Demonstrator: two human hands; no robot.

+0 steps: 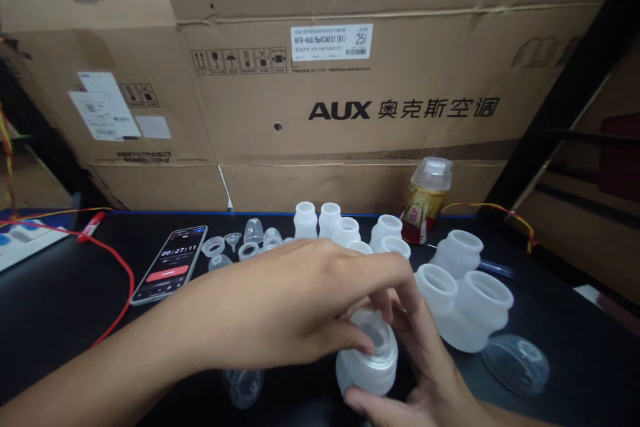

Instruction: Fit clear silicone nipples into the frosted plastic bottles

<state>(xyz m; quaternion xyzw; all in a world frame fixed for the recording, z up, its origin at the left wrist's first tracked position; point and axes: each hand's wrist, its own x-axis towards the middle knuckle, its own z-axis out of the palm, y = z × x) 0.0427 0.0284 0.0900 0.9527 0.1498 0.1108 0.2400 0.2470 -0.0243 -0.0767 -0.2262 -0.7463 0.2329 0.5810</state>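
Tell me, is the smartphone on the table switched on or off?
On: the smartphone is lit up, showing 00:27:11.

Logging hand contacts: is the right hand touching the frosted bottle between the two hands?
Touching. The head view shows it: the right hand has its thumb pressed against the lower front of the frosted bottle, no gap visible.

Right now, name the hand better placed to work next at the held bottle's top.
Probably the left hand: its fingers are at the top of the bottle, while the right hand holds its side.
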